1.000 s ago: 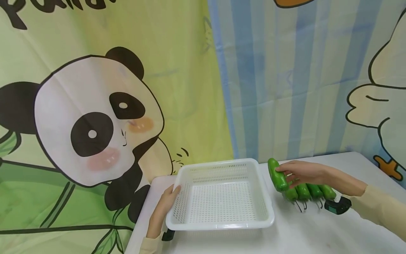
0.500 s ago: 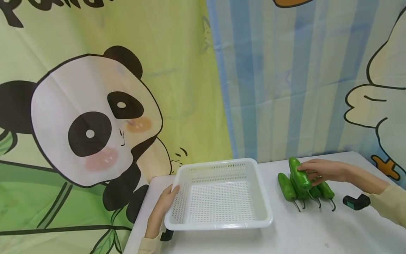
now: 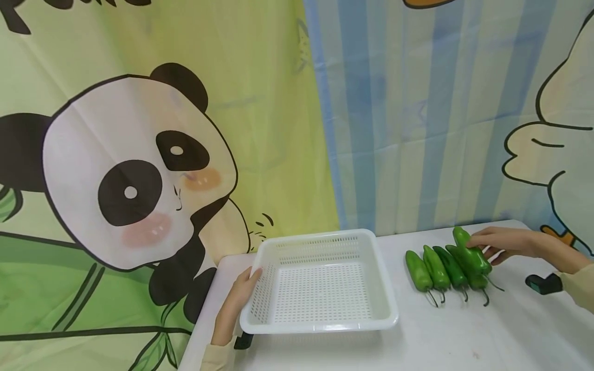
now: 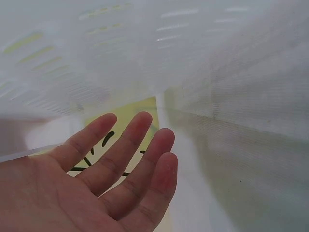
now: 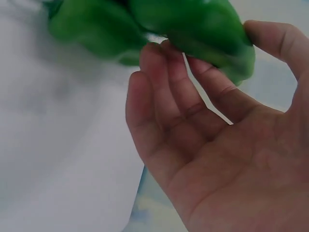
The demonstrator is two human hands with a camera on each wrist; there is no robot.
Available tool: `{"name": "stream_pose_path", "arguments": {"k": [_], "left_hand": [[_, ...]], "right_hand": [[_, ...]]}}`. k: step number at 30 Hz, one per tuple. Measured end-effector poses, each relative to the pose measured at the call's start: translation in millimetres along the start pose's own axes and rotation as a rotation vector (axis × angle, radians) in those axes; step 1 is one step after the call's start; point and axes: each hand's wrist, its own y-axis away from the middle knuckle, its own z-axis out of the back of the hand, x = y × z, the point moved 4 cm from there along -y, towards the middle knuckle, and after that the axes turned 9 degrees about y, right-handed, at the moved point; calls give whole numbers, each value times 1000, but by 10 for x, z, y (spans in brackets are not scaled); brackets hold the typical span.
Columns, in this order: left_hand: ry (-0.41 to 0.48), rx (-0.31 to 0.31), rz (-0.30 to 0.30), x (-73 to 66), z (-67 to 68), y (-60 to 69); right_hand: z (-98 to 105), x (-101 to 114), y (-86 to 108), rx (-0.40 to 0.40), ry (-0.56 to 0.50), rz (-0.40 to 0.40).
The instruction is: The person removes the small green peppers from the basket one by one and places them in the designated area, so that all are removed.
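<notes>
My right hand (image 3: 510, 242) pinches a long green pepper (image 3: 469, 251) between thumb and fingers. Close by in the right wrist view, the same green pepper (image 5: 203, 34) fills the top, above the curled fingers. It lies over the right end of a row of several green peppers (image 3: 419, 272) with stems toward me; whether it rests on them I cannot tell. My left hand (image 3: 241, 293) holds the left rim of a white plastic basket (image 3: 320, 327), thumb over the rim. In the left wrist view, the left hand's fingers (image 4: 116, 164) extend loosely below the basket's slotted wall (image 4: 130, 43).
The white table (image 3: 441, 335) carries both the basket and the peppers. Behind it hangs a printed curtain (image 3: 278, 129) with a panda on the left part and blue stripes on the right. A dark wrist device (image 3: 544, 283) sits by the right sleeve.
The right hand has moved to the right with its green pepper, from beside the basket, across the row to its right end. The left hand has stayed on the basket's rim.
</notes>
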Motion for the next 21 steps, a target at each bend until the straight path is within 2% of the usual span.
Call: {"name": "stream_pose_path", "arguments": {"k": [4,9,15,21], "left_hand": [[8,2,7,21,6,-5],[3,6,2,44,15,9],[2,9,-4,14,9,45],[-7,12,-9,-35,9,43]], "right_hand": [[49,-120,-19,-20,44,-61],[79,-248,-76,-25,120,-98],[-6,-382,-170,-5,175,-150],[-76,-458,-218,-10,227,-166]]}}
